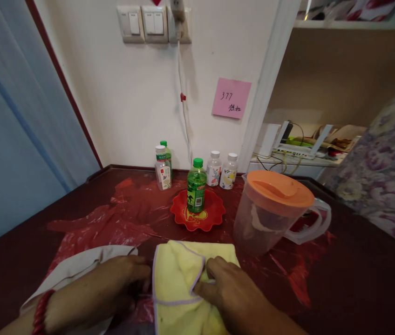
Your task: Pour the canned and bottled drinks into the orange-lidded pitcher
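Observation:
A yellow towel [178,279] with purple edging lies folded on the table in front of me. My right hand [227,288] is closed on a fold of it, with thumb and fingers at the purple edge. My left hand [124,281], with a red bead bracelet [44,309] on the wrist, is just left of the towel. Its fingers curve down with the thumb apart, and I see nothing held in them; the fingertips are in shadow. Beneath the left forearm lies a pale grey cloth item [75,263], partly covered by the arm.
Beyond the towel, a green bottle [196,188] stands on a red scalloped plate [214,211]. A pitcher [260,223] with an orange lid is at right. Several other bottles line the wall, including a white one [214,168]. Crumpled red plastic film [113,223] covers part of the table.

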The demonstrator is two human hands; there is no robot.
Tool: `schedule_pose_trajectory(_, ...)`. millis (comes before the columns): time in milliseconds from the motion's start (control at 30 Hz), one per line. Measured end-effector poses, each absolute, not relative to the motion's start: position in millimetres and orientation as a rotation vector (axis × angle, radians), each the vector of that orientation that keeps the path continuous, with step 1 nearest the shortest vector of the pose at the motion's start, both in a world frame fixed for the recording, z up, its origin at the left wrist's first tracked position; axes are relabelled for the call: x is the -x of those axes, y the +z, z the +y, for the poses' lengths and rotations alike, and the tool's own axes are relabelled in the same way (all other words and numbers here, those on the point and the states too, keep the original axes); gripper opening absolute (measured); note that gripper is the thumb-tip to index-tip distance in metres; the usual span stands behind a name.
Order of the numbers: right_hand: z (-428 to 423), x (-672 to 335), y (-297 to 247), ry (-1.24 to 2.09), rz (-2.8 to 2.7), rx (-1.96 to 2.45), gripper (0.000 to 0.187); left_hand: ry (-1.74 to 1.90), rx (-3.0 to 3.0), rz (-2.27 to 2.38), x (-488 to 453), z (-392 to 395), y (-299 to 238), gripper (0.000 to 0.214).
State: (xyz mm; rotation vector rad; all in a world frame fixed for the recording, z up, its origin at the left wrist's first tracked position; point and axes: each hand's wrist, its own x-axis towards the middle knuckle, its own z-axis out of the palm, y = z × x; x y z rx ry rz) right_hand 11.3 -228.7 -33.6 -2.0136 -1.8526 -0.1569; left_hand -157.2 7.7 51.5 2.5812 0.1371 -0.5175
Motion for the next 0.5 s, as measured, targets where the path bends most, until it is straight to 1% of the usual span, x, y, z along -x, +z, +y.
schedule_pose_trajectory(33, -233.7, -12.8, -34.8, -0.16, -1.859, 2.027, 0.014, -0.53, -2.594, 0.168, 156.3, 6.6, 51.5, 0.035)
schedule_pose_trajectory(100, -249.4, -18.7, -33.5, -0.168, -1.87, 2.091, 0.022, -0.544, -2.596, 0.215, 155.5, 5.7, 51.0, 0.029)
schedule_pose_trajectory(167, -272.9, -27.9, -30.5, -0.202, -1.874, 2.226, 0.032, -0.544, -2.582, 0.224, 156.3, 6.8, 49.5, 0.027)
schedule_pose_trajectory(267, -318.6, -44.2, -26.1, -0.302, -1.82, 2.387, 0.042, -0.533, -2.569, 0.213, 158.9, 9.5, 48.1, 0.025)
schedule_pose_trajectory(367, -360.1, -55.7, -15.7, -0.185, -1.697, 2.439, 0.056, -0.515, -2.612, 0.182, 158.8, 8.9, 54.9, 0.022)
schedule_pose_trajectory(433, -372.4, -55.8, -3.1, -0.204, -1.634, 2.365, 0.055, -0.513, -2.632, 0.183, 156.1, 5.1, 64.7, 0.023)
schedule_pose_trajectory(500, -367.1, -48.6, 11.1, -0.305, -1.585, 2.265, 0.049, -0.505, -2.627, 0.184, 152.5, -0.8, 74.9, 0.026)
